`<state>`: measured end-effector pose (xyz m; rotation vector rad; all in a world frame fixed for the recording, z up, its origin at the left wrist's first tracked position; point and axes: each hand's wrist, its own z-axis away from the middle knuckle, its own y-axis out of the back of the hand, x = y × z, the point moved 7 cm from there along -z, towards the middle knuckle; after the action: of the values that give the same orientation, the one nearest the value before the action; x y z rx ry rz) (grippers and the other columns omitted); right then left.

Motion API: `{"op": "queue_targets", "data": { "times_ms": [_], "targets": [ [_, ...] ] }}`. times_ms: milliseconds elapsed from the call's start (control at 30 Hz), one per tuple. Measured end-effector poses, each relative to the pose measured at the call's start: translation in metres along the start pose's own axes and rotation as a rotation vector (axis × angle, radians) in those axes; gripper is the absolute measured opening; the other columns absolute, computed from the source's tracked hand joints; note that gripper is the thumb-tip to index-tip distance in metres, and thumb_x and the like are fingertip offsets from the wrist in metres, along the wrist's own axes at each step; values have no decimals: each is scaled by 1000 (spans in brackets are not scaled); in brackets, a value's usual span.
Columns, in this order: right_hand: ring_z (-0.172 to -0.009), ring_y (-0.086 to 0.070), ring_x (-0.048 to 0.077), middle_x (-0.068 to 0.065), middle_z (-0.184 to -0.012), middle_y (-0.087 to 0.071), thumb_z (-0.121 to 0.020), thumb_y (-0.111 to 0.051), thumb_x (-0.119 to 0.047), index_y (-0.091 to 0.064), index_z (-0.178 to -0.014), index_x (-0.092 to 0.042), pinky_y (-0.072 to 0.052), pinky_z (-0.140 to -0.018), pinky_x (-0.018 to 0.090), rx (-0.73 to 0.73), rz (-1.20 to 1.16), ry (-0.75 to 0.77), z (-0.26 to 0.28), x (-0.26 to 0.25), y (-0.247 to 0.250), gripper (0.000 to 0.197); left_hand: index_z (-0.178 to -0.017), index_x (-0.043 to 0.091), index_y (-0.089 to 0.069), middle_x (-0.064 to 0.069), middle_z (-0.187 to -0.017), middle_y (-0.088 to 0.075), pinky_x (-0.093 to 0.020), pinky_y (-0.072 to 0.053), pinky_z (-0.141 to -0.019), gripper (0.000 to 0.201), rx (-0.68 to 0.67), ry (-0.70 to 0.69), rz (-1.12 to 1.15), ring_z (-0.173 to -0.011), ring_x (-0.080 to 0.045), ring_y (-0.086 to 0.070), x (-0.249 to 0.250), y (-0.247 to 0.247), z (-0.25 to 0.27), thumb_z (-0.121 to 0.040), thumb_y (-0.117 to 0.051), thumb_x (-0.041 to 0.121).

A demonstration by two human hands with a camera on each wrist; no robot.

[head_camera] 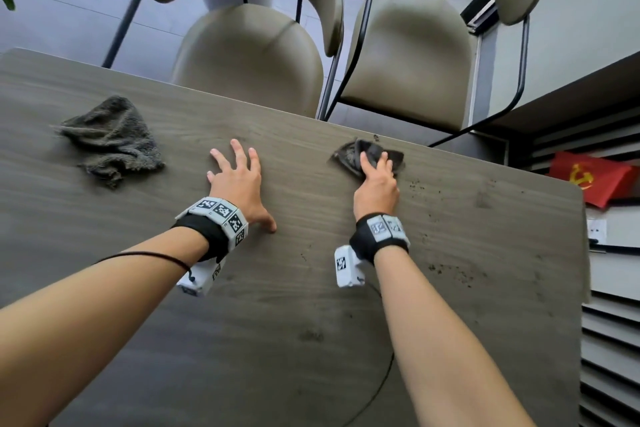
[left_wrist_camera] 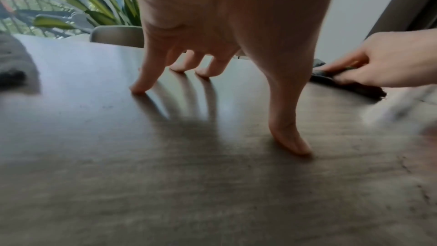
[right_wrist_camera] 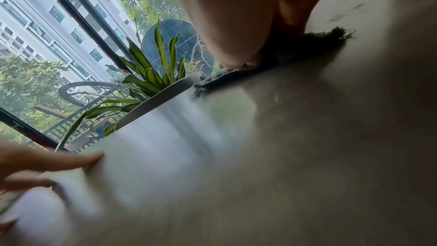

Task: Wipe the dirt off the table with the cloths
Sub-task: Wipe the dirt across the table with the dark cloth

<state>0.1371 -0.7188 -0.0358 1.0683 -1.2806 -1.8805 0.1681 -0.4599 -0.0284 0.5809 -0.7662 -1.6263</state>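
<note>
Right hand point(head_camera: 376, 184) sits right of centre in the head view, fingers curled down over the dark cloth point(head_camera: 370, 154) and pressing it flat on the table point(head_camera: 311, 374). I read that as mid-wipe, grip set to drag the cloth through the dirt specks point(head_camera: 446, 267) scattered lower right of the hand. Left hand point(head_camera: 239, 180) is centre frame, fingers spread, holding nothing; the left wrist view shows fingertips point(left_wrist_camera: 138, 89) and thumb planted on the bare tabletop, likely a brace while leaning in. A 2nd cloth point(head_camera: 114, 142), grey and crumpled, lies loose at the upper left of the head view, well apart from both hands, probably parked for a later pass. The cloth in use is close to the far table edge, with 2 chairs point(head_camera: 249, 55) tucked behind, so pushing dirt off that edge looks like the risk. Hard to read: the right wrist view is motion-blurred and the palm hides most of the cloth there, only a frayed edge point(right_wrist_camera: 331, 34) shows. I can't tell how much of the cloth is bunched under the fingers. The smudges mid-table point(head_camera: 311, 334) could be dirt or wood grain, too faint to call. The table's left end is cut off.
</note>
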Motion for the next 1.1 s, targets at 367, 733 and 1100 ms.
{"op": "queue_targets", "data": {
  "times_ms": [367,733,1100],
  "targets": [
    [-112,-59,29,7,-120,-67,-87,-43,1,-68,-121,-27,-41,-95,26,104,-267,-7,-92,-20,41,51,-159,13,9,-16,-164,22,-66,-27,-114,165,-20,0,91,-147,-55,8,-3,-2,2,-41,-90,71],
    [-137,-41,28,11,-148,-45,-84,-51,12,-64,-127,-24,-41,-103,37,86,-234,88,99,5,-13,57,-159,12,10,-16,-164,23,-67,-23,-116,165,-11,39,127,-148,-54,11,1,-3,2,-41,-93,64],
    [-140,-37,27,9,-150,-42,-84,-42,13,-60,-132,-28,-36,-108,34,93,-109,143,-21,-27,-5,66,-158,12,12,-16,-163,27,-68,-19,-116,164,-38,49,149,-147,-54,16,1,-6,-1,-43,-94,62]
  ]
}}
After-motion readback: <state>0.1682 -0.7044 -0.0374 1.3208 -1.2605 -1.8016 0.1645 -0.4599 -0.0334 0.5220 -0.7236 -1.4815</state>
